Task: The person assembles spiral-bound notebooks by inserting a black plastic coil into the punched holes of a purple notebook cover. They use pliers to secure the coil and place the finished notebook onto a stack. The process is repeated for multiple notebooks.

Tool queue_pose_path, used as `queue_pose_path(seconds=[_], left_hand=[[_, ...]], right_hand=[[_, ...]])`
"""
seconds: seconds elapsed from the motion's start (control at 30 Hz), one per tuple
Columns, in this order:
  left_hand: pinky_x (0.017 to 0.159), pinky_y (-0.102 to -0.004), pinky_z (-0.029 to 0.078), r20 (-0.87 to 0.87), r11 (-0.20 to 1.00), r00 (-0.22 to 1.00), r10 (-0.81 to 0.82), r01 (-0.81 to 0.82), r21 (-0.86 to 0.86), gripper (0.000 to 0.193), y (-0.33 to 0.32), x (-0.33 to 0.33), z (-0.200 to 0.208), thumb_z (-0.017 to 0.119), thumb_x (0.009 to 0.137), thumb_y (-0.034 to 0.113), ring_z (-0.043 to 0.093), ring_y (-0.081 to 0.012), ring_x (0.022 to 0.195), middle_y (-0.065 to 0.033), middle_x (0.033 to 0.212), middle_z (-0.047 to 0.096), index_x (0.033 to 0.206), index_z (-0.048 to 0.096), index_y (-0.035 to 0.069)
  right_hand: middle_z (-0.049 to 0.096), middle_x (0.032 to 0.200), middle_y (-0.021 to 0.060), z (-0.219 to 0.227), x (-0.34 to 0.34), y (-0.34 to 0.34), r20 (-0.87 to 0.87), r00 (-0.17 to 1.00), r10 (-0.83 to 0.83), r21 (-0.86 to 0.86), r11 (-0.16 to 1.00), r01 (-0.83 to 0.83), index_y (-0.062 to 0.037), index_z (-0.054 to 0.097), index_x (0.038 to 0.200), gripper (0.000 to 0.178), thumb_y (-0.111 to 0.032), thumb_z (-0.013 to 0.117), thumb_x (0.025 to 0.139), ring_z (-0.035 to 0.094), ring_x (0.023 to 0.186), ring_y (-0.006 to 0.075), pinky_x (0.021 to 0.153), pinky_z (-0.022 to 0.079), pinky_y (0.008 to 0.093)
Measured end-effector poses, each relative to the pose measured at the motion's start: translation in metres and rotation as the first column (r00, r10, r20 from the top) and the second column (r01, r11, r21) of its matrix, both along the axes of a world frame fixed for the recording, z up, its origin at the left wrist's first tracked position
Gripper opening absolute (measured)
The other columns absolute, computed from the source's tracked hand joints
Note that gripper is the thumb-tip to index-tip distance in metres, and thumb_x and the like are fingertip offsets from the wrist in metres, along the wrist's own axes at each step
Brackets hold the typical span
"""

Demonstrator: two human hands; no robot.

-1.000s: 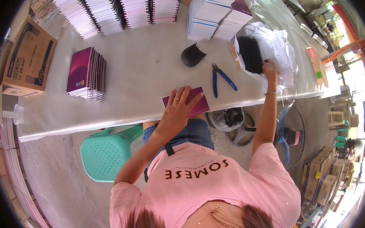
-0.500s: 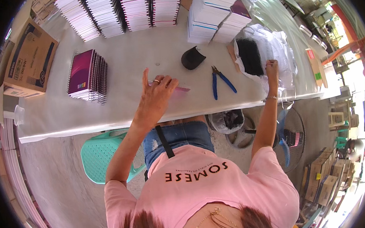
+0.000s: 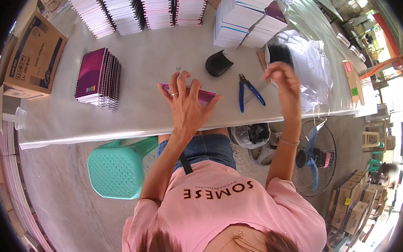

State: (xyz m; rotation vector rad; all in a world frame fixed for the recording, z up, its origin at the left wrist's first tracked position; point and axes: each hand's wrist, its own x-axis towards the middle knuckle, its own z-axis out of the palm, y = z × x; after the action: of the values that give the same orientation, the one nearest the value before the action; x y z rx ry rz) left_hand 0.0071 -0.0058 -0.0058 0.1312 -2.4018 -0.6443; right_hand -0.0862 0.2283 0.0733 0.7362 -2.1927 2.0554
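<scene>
My left hand point(image 3: 188, 99) is closed around a small purple notebook point(image 3: 206, 96) tilted up on the table, the fingers over its far side and the thumb at its right end. My right hand point(image 3: 285, 81) is raised above the table's right part with fingers bent together. A thin, pale strip, blurred and apparently a binding coil point(image 3: 256, 92), runs down-left from its fingertips. Just behind that hand lies a pile of black binding coils point(image 3: 280, 53) in white wrapping point(image 3: 309, 68). Blue-handled cutting pliers point(image 3: 242, 98) lie between my hands, near a black curved plastic piece point(image 3: 218, 64).
Purple spiral notebooks point(image 3: 92, 72) are stacked at the left, beside a cardboard box point(image 3: 36, 60). Tall stacks of bound books point(image 3: 157, 8) and white paper blocks point(image 3: 236, 17) line the back. Below the table edge stand a green stool point(image 3: 116, 170), a lined bin point(image 3: 250, 136) and a fan point(image 3: 314, 158).
My right hand has come away from the coil pile toward the middle, with a thin strip at its fingers. My left hand has shifted right and now grips the notebook, raising it.
</scene>
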Motion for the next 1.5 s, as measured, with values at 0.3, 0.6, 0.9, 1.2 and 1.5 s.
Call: queue_pose_path(seconds=[0.3,0.6,0.9,1.2,1.5], left_hand=[[0.101,-0.0588,0.024,-0.044,1.0,0.999,-0.006,0.005,-0.014,0.045,-0.005,-0.007,0.0,0.085,0.066,0.044,0.043,-0.0316,0.118,-0.0069,0.117,0.048,0.09,0.064,0.012],[0.1,-0.0561,0.026,-0.031,1.0,1.0,0.004,-0.004,-0.006,0.038,-0.004,-0.007,0.002,0.083,0.068,0.039,0.045,-0.0313,0.116,-0.0044,0.109,0.054,0.091,0.065,0.014],[0.098,-0.055,0.028,-0.003,1.0,1.0,-0.013,0.013,0.002,0.038,-0.007,-0.006,0.004,0.084,0.067,0.038,0.047,-0.0303,0.115,-0.0029,0.106,0.055,0.092,0.065,0.015],[0.096,-0.0563,0.028,-0.014,1.0,1.0,-0.017,0.017,0.0,0.039,-0.007,-0.007,0.003,0.083,0.068,0.04,0.047,-0.0287,0.114,-0.0017,0.103,0.055,0.092,0.064,0.016],[0.096,-0.0582,0.027,-0.011,1.0,1.0,-0.016,0.016,-0.003,0.04,-0.007,-0.008,0.0,0.082,0.068,0.04,0.046,-0.0277,0.114,-0.0016,0.104,0.054,0.094,0.064,0.016]], right_hand=[[0.071,0.096,0.0141,-0.022,0.026,-0.061,-0.036,0.991,0.127,0.448,0.889,-0.098,0.0007,0.063,0.107,0.018,-0.006,0.066,0.09,0.069,0.087,0.0231,0.078,0.051,0.0322],[0.068,0.086,0.0156,-0.035,0.027,-0.067,-0.155,0.974,0.164,0.478,0.876,-0.071,0.0019,0.064,0.104,0.014,-0.007,0.06,0.094,0.065,0.07,0.0232,0.066,0.048,0.033],[0.054,0.068,0.0083,-0.029,0.03,-0.066,0.049,0.992,0.118,0.499,0.857,-0.127,0.0006,0.066,0.103,0.015,-0.007,0.055,0.097,0.047,0.06,0.0123,0.057,0.04,0.0281],[0.054,0.068,0.0054,-0.041,0.029,-0.064,0.021,0.998,0.054,0.466,0.883,-0.057,-0.0008,0.067,0.103,0.019,-0.015,0.054,0.1,0.048,0.063,0.0105,0.059,0.04,0.0279],[0.059,0.077,0.0049,-0.045,0.033,-0.065,0.033,0.996,0.089,0.32,0.943,-0.095,-0.001,0.063,0.105,0.013,-0.011,0.058,0.097,0.053,0.068,0.0123,0.067,0.044,0.0262]])
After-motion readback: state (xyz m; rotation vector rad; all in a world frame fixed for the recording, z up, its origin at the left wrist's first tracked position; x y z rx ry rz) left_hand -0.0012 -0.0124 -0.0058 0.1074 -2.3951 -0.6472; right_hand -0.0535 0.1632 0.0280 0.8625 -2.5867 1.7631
